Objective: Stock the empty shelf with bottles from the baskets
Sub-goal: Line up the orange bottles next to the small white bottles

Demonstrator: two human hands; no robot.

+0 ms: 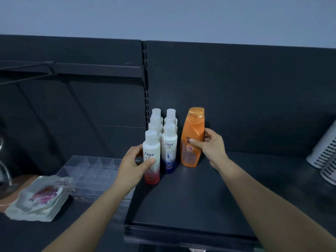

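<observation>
On the dark shelf [190, 202] two rows of white Dove bottles run back toward the rear panel. My left hand [133, 165] grips the front bottle of the left row, a white bottle with a red base [152, 157]. A white bottle with a blue base [169, 151] heads the right row, with several more white bottles [163, 118] behind both. To their right stands an orange bottle [193, 137], upright on the shelf, and my right hand [209, 145] holds it around the middle with thumb across the label.
A white slotted basket [325, 153] sits at the shelf's right end. Left of the shelf lie a clear plastic compartment organiser [87, 171] and a white flower-printed dish [40, 197] on a lower surface. A black upright with slots [144, 73] divides the back panels.
</observation>
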